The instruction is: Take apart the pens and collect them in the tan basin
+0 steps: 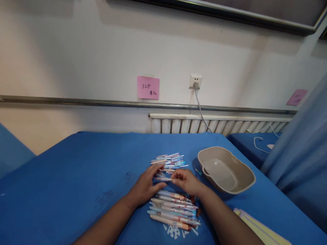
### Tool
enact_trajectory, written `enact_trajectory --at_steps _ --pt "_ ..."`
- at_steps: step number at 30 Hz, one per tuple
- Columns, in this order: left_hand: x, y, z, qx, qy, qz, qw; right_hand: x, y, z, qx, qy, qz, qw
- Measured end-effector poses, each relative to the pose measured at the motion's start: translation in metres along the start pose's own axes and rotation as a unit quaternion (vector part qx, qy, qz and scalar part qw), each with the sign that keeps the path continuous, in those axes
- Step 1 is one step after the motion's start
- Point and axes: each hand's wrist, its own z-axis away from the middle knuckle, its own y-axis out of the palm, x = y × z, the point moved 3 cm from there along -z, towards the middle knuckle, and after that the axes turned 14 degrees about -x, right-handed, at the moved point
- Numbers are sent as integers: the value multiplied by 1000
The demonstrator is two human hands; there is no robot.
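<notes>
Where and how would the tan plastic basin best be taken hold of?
Probably by the near rim, coming from above on the person's side to pinch the wall: the tan plastic basin stands upright, and its open mouth leaves that edge exposed. The right hand is the nearer one.

Plain indoor room, radiator, wall socket, blue curtain

Bare forearms, bare fingers

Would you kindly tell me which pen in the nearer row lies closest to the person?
The peach pen with the brown end, at the row's near edge beside the white scraps; the other pens lie farther away.
</notes>
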Motion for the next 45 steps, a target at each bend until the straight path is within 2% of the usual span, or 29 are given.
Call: enact_trajectory --at_steps 3,9,12,14,18,23,28,32,35,39,45 --pt "-5 1 1 18 49 -2 999 0 1 0 4 -5 -3 1000" --pt "-1 1 2 28 -4 -28 999 0 0 0 5 -12 19 1000" --pt "-1 1 2 5 24 -18 1000 -2 1 1 3 -15 37 999" --pt "-2 3 2 15 39 -17 999 -2 1 1 1 -19 46 999" --pt "4 2 1 38 -17 -61 997 3 -4 1 0 -26 66 997" --pt "20 -8 -6 -10 -91 -96 991 7 -20 -4 -29 -48 117 992" --pt "28 -13 -7 -54 -104 -95 989 3 -32 -7 -77 -74 202 974" --pt "22 -5 -4 -25 -90 -45 995 8 -28 -5 -117 -87 252 957" --pt "18 6 0 8 -62 -9 998 16 -17 0 -80 -107 265 955" --pt "20 13 2 35 -24 -19 999 19 -6 5 -11 -122 312 942" --pt "31 -4 -3 58 -34 -57 996 16 -6 5 17 -114 351 929"
